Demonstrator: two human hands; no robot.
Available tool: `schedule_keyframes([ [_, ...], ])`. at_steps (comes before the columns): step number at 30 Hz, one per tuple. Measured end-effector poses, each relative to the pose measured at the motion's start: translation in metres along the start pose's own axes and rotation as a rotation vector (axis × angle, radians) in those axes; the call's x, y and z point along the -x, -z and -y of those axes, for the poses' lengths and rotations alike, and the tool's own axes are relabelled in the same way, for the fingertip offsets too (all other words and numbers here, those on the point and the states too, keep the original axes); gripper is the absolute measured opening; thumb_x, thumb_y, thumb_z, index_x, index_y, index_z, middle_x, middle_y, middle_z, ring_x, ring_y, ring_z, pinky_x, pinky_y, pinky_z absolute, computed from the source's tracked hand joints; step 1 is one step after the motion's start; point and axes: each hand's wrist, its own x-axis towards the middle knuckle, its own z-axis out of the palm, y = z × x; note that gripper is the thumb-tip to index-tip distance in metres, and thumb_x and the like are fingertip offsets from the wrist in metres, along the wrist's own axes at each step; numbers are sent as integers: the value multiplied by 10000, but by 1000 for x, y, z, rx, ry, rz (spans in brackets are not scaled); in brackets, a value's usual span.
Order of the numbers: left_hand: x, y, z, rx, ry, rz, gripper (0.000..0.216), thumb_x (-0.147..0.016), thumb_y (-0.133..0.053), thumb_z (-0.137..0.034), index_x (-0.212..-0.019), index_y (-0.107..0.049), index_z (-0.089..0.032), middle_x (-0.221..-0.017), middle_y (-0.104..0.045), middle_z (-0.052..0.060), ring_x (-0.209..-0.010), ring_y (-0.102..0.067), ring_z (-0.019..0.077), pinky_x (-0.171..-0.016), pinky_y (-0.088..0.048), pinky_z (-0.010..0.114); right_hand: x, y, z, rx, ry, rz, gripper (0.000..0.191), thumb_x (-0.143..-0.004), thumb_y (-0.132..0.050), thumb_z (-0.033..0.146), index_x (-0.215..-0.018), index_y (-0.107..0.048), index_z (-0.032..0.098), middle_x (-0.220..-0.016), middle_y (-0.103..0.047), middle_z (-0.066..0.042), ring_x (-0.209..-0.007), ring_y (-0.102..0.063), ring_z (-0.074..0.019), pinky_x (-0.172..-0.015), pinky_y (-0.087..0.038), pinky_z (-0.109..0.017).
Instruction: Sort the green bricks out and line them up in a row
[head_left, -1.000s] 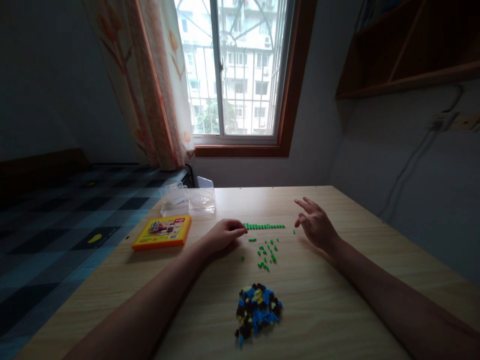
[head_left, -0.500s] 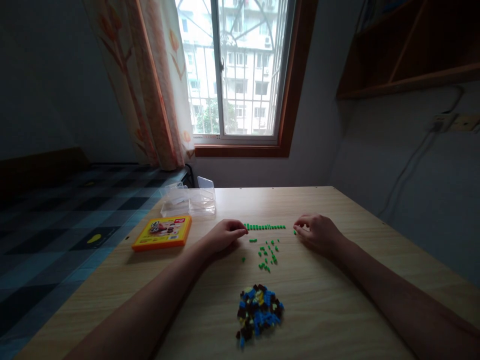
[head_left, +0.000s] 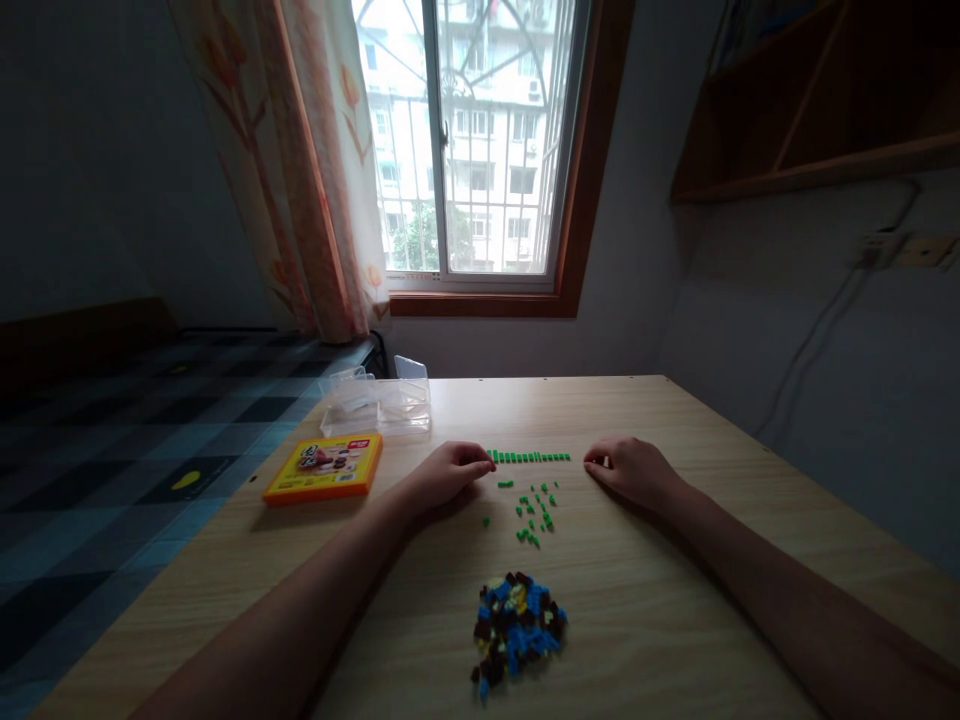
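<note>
A row of small green bricks (head_left: 529, 457) lies on the wooden table (head_left: 675, 600). My left hand (head_left: 448, 470) rests curled at the row's left end, its fingertips touching the first brick. My right hand (head_left: 631, 468) lies just right of the row, fingers bent down and pinched on the table where a loose green brick lay; whether they hold it is hidden. Several loose green bricks (head_left: 534, 505) are scattered below the row. A heap of blue, brown and yellow bricks (head_left: 516, 628) sits nearer to me.
A yellow-orange box (head_left: 325, 467) lies at the table's left. Behind it stands a clear plastic container (head_left: 376, 400). A bed with a checked cover (head_left: 112, 440) borders the table's left edge. A window and curtain face me; wooden shelves hang at the upper right.
My right hand came down from a raised, spread pose, curled its fingers, and slid a little left onto the loose green brick near the row's right end. My left hand stayed put.
</note>
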Motion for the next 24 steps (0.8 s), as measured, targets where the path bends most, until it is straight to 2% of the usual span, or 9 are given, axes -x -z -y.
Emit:
schedule_keyframes([
  [11,2,-1,-4,26,15,4,433,-718,-686,-525,-891,-688,-128,-513,-497,-54,-443,-419,91,-429,-296,212,-3,-10,-13,-84,13,-60,211,-863,-561,232,-953,-744,286,-941,-743,14,-804,-665,-155,-700,-460,-248],
  [18,-1,0,0,7,7,5,454,-702,-684,-534,-887,-692,-119,-583,-528,-39,-459,-432,85,-427,-310,210,-1,-2,-8,-37,17,-24,194,-854,-578,312,-863,-764,259,-835,-741,-4,-742,-654,-165,-666,-450,-254],
  [24,-2,0,2,33,17,18,456,-710,-698,-538,-905,-691,-126,-541,-514,-46,-460,-434,94,-436,-309,214,-1,-7,-3,15,3,-25,248,-894,-538,326,-906,-777,263,-926,-742,-18,-805,-663,-168,-673,-455,-252],
])
